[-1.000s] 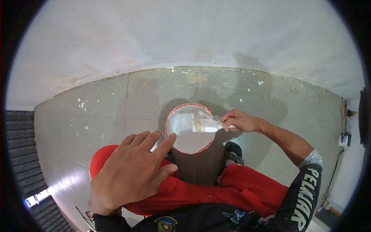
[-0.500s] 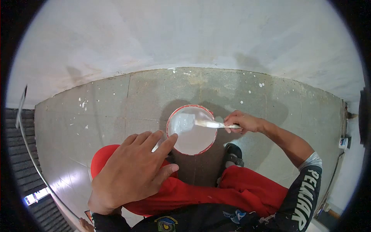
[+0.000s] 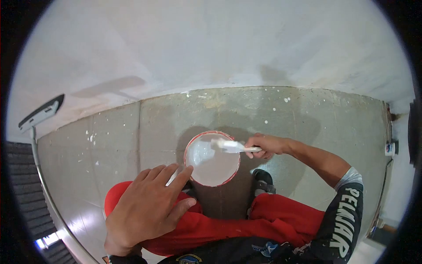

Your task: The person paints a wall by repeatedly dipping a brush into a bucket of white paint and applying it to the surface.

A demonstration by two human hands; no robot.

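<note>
A round bucket (image 3: 189,174) with a red-edged rim stands on the floor, holding whitish paint. My right hand (image 3: 263,146) grips the handle of a paintbrush (image 3: 228,145) at the bucket's right side. The brush's white-coated bristles are over the bucket's opening. My left hand (image 3: 151,204) is held above my left leg with its fingers spread, holding nothing. Its fingertips appear near the bucket's lower left rim; whether they touch it I cannot tell.
A pale wall (image 3: 220,48) runs across the top, above a grey tiled floor (image 3: 167,114) with white spatters. A long-handled tool with a flat head (image 3: 44,113) is at the left. A dark shoe (image 3: 263,177) is below the brush. Dark slats (image 3: 20,185) lie at far left.
The brush has shifted slightly left and down with my right hand. The bucket appears lower in view. At the left, the long-handled tool's flat head has turned and shows broadly.
</note>
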